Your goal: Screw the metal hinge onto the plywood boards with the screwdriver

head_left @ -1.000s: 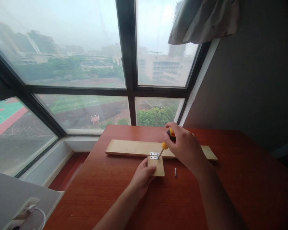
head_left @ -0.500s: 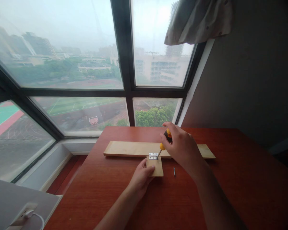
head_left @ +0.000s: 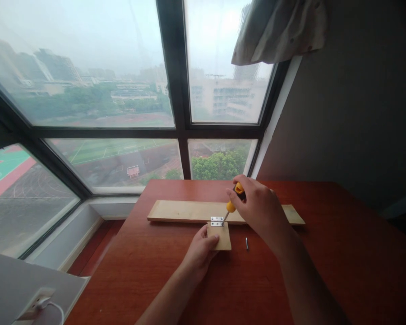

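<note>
Head view looks down on a red-brown table (head_left: 223,280) set against a big window (head_left: 122,113). On it lies a long wooden board (head_left: 186,211), running left to right, with a small wooden block (head_left: 221,238) butted against its near edge. A small metal hinge (head_left: 217,220) bridges the seam between the board and the block.

Right hand (head_left: 260,210) is clenched around the orange-and-black handle of a screwdriver (head_left: 232,203), its grip closed on the tool just right of the hinge. The shaft slants down and to the left, and its tip meets the hinge at the hinge's right side.

Left hand (head_left: 199,253) lies just nearer than the hinge, its grip pinching the left near corner of the block, thumb on top, pressing it flat to the table.

A loose screw (head_left: 246,243) lies on the table to the right of the hinge, just beyond the block's right edge and apart from it. Far below and left of the hinge, a white socket with a cable (head_left: 40,301) sits on a grey surface. Above and right of the hinge, a bunched curtain (head_left: 277,29) hangs at the window's top.
</note>
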Demonstrator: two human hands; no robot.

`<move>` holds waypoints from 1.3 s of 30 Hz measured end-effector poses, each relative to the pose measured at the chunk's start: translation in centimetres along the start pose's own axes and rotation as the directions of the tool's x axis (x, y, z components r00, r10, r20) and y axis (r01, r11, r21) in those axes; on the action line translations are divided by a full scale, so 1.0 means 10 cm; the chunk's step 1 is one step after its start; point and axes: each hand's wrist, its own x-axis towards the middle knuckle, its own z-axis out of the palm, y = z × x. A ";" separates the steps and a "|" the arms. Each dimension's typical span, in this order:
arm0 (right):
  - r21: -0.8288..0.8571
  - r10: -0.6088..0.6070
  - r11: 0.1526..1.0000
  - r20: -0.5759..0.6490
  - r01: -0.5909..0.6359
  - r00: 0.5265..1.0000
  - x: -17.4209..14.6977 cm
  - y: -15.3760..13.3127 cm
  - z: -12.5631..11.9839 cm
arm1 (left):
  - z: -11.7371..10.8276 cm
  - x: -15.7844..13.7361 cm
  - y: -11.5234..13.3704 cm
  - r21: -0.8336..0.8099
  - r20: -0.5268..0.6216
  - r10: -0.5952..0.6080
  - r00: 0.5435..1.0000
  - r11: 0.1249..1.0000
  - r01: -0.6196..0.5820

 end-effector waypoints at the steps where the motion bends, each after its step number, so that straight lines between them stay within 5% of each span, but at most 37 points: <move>1: 0.004 -0.001 1.000 -0.004 0.001 1.000 0.00 0.01 0.01 | 0.00 0.00 0.00 -0.003 -0.003 -0.001 1.000 1.000 0.001; 39: -0.037 -0.022 0.999 0.051 0.024 0.998 -0.09 -0.08 -0.09 | -0.03 0.02 0.00 0.028 -0.002 -0.019 1.000 0.999 0.019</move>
